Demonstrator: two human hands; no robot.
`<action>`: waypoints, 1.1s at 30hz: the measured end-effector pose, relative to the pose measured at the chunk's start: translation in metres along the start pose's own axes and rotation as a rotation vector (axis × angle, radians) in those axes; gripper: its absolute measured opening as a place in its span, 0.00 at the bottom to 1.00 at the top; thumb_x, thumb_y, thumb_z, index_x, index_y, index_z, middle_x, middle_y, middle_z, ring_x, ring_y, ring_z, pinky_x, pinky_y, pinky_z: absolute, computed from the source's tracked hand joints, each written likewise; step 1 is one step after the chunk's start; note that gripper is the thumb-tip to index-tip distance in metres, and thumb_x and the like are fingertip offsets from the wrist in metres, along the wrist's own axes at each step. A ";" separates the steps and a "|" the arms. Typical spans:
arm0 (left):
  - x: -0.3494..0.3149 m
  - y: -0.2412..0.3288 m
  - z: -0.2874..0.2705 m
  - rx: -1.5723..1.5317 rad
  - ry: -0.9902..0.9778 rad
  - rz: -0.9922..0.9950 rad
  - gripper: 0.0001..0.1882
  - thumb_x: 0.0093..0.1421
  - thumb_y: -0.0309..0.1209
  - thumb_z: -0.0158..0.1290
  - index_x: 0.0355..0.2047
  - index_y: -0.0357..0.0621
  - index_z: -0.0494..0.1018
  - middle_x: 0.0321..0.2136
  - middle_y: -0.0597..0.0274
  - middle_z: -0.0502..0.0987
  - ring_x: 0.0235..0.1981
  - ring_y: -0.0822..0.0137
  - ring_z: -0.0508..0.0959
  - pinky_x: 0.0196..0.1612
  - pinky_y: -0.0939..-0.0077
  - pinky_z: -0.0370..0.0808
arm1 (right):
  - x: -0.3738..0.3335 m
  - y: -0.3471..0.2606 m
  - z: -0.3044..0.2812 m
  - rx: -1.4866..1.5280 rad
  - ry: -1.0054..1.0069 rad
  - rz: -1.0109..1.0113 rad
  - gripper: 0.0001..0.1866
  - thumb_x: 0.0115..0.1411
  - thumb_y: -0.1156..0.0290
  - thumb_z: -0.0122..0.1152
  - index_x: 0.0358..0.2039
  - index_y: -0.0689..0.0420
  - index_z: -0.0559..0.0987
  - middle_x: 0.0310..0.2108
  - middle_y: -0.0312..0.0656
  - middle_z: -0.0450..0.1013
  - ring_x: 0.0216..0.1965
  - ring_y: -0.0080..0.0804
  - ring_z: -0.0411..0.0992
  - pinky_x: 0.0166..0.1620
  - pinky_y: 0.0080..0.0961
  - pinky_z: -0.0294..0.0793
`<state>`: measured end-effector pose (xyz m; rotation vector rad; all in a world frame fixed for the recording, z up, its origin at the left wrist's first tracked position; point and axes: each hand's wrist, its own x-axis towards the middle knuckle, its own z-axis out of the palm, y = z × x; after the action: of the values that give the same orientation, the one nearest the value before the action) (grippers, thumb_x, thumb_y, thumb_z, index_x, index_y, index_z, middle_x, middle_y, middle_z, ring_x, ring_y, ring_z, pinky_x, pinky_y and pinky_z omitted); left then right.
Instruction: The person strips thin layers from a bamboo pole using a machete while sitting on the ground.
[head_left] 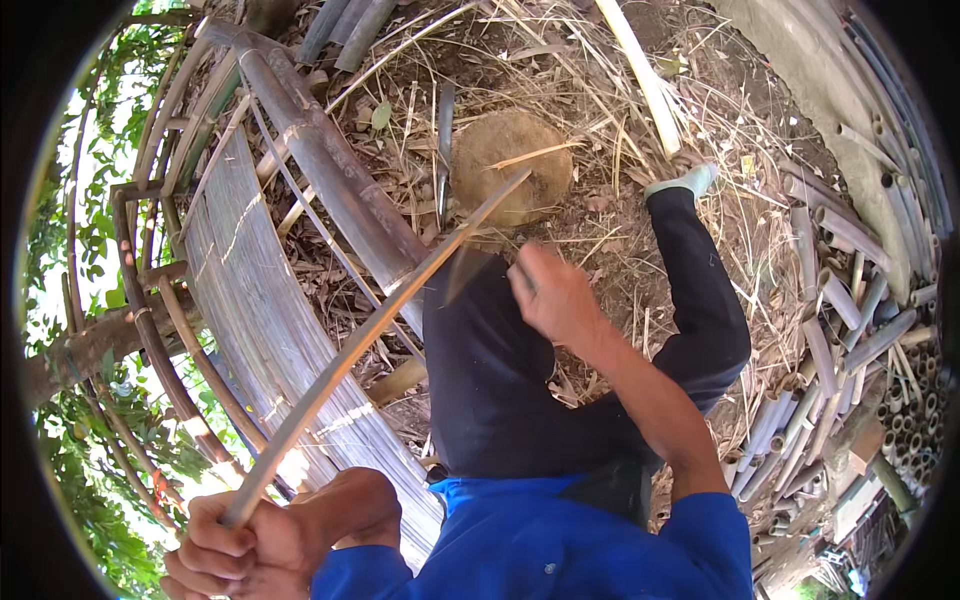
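My left hand [265, 535] is closed around the lower end of a long, narrow bamboo strip [370, 335]. The strip slants up and to the right, its far tip over a round wooden chopping block [480, 185]. Just right of the strip, above my knee, my right hand [560, 295] is closed on a knife; its handle is mostly hidden in the fist. The knife's dark blade [466, 272] looks smeared and points left toward the strip, though I cannot tell if they touch. A thin split piece of bamboo [535, 155] lies on the block.
A long dark blade-like tool [444, 150] lies left of the block. Thick bamboo poles [330, 170] and a slatted bamboo bench [265, 290] stand at left. Cut bamboo tubes [850, 240] are piled at right by a concrete ledge [800, 70]. Shavings and dry leaves litter the ground.
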<state>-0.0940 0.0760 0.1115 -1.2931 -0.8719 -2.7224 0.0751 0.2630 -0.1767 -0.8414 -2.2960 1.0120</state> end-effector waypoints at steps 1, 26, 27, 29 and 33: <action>0.003 0.000 -0.002 -0.007 0.010 -0.012 0.19 0.66 0.47 0.53 0.26 0.49 0.65 0.16 0.74 0.58 0.15 0.76 0.54 0.24 0.77 0.54 | -0.002 0.029 0.006 -0.044 -0.066 0.025 0.08 0.61 0.69 0.64 0.35 0.56 0.73 0.23 0.46 0.71 0.21 0.48 0.76 0.23 0.40 0.76; -0.011 -0.021 0.040 0.304 -0.019 0.068 0.19 0.74 0.47 0.44 0.48 0.43 0.68 0.18 0.70 0.58 0.16 0.74 0.59 0.20 0.76 0.58 | -0.023 -0.075 -0.054 -0.038 -0.119 0.124 0.08 0.64 0.70 0.58 0.38 0.57 0.69 0.27 0.53 0.75 0.26 0.54 0.77 0.28 0.44 0.77; -0.014 -0.017 0.037 0.326 -0.053 0.088 0.20 0.74 0.49 0.42 0.50 0.44 0.67 0.20 0.69 0.60 0.16 0.75 0.58 0.19 0.77 0.55 | -0.019 -0.109 -0.066 -0.043 -0.131 -0.023 0.09 0.62 0.70 0.61 0.37 0.59 0.71 0.28 0.51 0.75 0.26 0.51 0.77 0.27 0.41 0.77; -0.017 -0.013 0.038 0.351 -0.028 0.104 0.22 0.73 0.52 0.42 0.50 0.46 0.66 0.21 0.69 0.60 0.15 0.76 0.55 0.17 0.78 0.51 | -0.027 -0.157 -0.076 -0.019 -0.116 -0.222 0.10 0.60 0.70 0.66 0.37 0.60 0.75 0.30 0.47 0.75 0.24 0.44 0.76 0.24 0.35 0.77; -0.027 -0.015 0.040 0.266 0.044 0.070 0.20 0.73 0.51 0.43 0.47 0.47 0.66 0.20 0.70 0.58 0.15 0.76 0.54 0.18 0.78 0.51 | -0.037 -0.189 -0.079 0.077 0.023 -0.408 0.11 0.60 0.70 0.60 0.43 0.57 0.76 0.24 0.39 0.65 0.21 0.33 0.74 0.21 0.30 0.75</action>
<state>-0.0508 0.1018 0.1048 -1.1833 -1.1154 -2.4684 0.0880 0.1732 0.0110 -0.3293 -2.2644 0.8912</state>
